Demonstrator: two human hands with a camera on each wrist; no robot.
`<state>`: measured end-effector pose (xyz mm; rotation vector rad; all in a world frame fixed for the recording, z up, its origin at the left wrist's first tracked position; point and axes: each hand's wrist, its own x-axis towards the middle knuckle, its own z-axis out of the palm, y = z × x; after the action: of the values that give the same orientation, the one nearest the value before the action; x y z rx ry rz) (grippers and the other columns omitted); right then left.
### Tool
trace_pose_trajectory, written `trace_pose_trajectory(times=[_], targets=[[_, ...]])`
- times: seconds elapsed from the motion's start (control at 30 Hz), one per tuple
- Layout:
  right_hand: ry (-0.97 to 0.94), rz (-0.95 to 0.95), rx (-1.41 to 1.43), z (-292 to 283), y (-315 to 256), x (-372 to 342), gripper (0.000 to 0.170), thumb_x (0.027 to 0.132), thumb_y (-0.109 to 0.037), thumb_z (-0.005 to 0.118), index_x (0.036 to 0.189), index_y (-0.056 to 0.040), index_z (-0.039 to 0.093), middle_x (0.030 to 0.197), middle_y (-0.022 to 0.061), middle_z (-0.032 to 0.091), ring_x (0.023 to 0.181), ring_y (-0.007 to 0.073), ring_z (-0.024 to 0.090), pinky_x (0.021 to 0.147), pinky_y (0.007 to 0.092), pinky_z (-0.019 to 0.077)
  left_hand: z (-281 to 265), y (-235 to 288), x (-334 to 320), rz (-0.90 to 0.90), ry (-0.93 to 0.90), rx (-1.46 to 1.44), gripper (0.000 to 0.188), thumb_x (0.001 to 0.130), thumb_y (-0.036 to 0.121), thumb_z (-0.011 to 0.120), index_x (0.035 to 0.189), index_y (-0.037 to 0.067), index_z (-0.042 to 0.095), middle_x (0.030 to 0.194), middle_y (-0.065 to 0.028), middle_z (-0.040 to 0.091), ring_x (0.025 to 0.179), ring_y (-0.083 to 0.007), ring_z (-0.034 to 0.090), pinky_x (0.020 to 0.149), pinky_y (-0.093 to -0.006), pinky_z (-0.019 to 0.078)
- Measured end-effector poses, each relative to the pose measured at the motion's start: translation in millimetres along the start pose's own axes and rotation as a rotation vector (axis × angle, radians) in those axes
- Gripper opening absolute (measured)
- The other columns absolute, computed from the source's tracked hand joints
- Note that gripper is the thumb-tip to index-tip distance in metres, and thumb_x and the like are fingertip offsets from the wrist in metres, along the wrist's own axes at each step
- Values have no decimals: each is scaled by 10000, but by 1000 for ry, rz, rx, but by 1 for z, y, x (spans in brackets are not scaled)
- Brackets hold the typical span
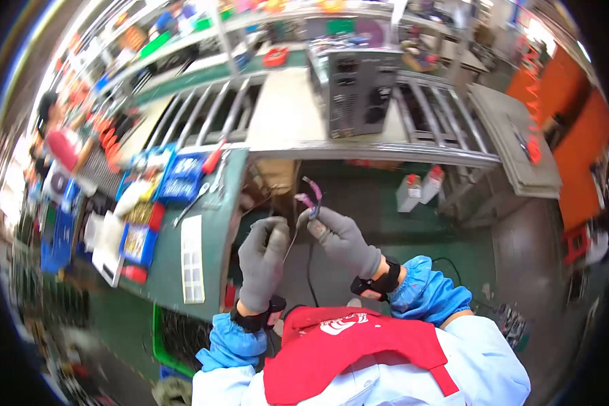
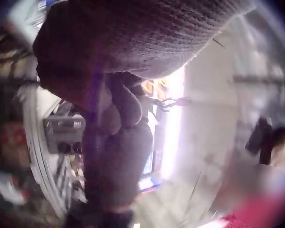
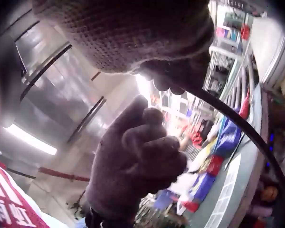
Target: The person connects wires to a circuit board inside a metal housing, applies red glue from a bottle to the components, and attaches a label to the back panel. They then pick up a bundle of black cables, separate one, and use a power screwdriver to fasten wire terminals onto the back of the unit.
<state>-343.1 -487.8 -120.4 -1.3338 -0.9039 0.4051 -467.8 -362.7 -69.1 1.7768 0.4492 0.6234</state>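
In the head view, a grey-gloved right hand (image 1: 345, 243) pinches a dark cable (image 1: 316, 208) with pink-purple ends (image 1: 304, 199) above its fingertips. The gloved left hand (image 1: 264, 260) is close beside it, fingers curled, with a thin strand (image 1: 292, 245) at its fingertips. In the right wrist view, the thick black cable (image 3: 242, 123) runs out from the right hand (image 3: 133, 38); the left hand (image 3: 133, 161) shows bent fingers, their inner side hidden. Frayed-looking wires (image 2: 168, 102) show near the left hand (image 2: 123, 42) in the left wrist view.
A green bench (image 1: 166, 271) at left bears blue bins (image 1: 181, 177), a wrench (image 1: 191, 205) and a white label sheet (image 1: 192, 260). Ahead, a black computer case (image 1: 360, 95) stands on the roller line (image 1: 379, 150). White bottles (image 1: 409, 194) are beneath it. Another person (image 1: 62, 143) is far left.
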Motion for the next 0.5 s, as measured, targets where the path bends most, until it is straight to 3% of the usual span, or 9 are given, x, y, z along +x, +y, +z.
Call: trace_pose_trajectory(times=[0.1, 0.13, 0.2, 0.27, 0.33, 0.4, 0.43, 0.47, 0.5], targets=[[42, 70, 83, -66, -10, -9, 268, 1027, -197, 538, 1194, 4, 594, 988, 83, 660, 938, 120, 578, 852, 301, 495, 76, 23, 45, 329, -304, -20, 327, 989, 210, 556, 1179, -46, 625, 1119, -109, 649, 1080, -167, 578, 976, -301, 433], [60, 98, 127, -85, -9, -11, 287, 1028, -212, 537, 1208, 5, 590, 991, 87, 661, 940, 125, 578, 852, 303, 495, 97, 28, 58, 267, -473, -81, 360, 1003, 206, 542, 1257, -42, 601, 1224, -114, 627, 1191, -180, 532, 1060, -321, 375], [134, 15, 73, -122, 8, -16, 354, 1024, -249, 548, 1261, 12, 563, 1054, 106, 659, 990, 140, 580, 884, 330, 492, 141, 31, 83, 193, -652, -159, 335, 981, 132, 542, 1273, -29, 575, 1209, -99, 619, 1152, -186, 550, 1003, -322, 417], [179, -19, 172, -157, 23, -17, 358, 1018, -261, 559, 1255, 6, 568, 1061, 120, 656, 1005, 148, 588, 892, 345, 491, 185, 23, 105, 234, -718, -231, 296, 993, 129, 531, 1221, -42, 610, 1191, -92, 634, 1195, -188, 537, 1037, -326, 395], [110, 93, -91, -208, 23, -14, 334, 1010, -247, 567, 1228, 5, 586, 1050, 145, 654, 995, 167, 602, 884, 337, 492, 224, 16, 126, 220, -775, -306, 278, 996, 144, 547, 1194, -32, 631, 1199, -98, 631, 1184, -191, 545, 1023, -328, 410], [47, 261, -310, -256, 14, -1, 354, 997, -299, 543, 1199, -17, 613, 1092, 187, 657, 1026, 276, 637, 907, 383, 491, 262, 12, 142, 92, -742, -388, 273, 999, 159, 560, 1177, -33, 637, 1183, -94, 636, 1139, -192, 570, 1008, -329, 422], [13, 326, -424, -280, 16, 5, 363, 992, -313, 535, 1194, -23, 618, 1109, 192, 657, 1034, 308, 638, 915, 399, 488, 280, 5, 150, 25, -687, -432, 269, 997, 156, 549, 1159, -41, 634, 1107, -77, 651, 1053, -162, 589, 947, -310, 447], [-18, 400, -540, -304, 16, 12, 372, 987, -327, 526, 1189, -29, 622, 1125, 196, 657, 1042, 340, 639, 922, 415, 486, 296, -11, 168, 88, -647, -354, 242, 990, 154, 533, 1098, -35, 637, 993, -64, 656, 921, -145, 603, 863, -292, 469], [85, 377, -540, -330, 47, 12, 394, 974, -356, 505, 1199, -56, 625, 1157, 194, 650, 1059, 392, 619, 943, 451, 472, 314, -10, 180, 46, -621, -403, 221, 983, 154, 529, 1059, -24, 635, 935, -55, 642, 855, -130, 590, 806, -275, 467]])
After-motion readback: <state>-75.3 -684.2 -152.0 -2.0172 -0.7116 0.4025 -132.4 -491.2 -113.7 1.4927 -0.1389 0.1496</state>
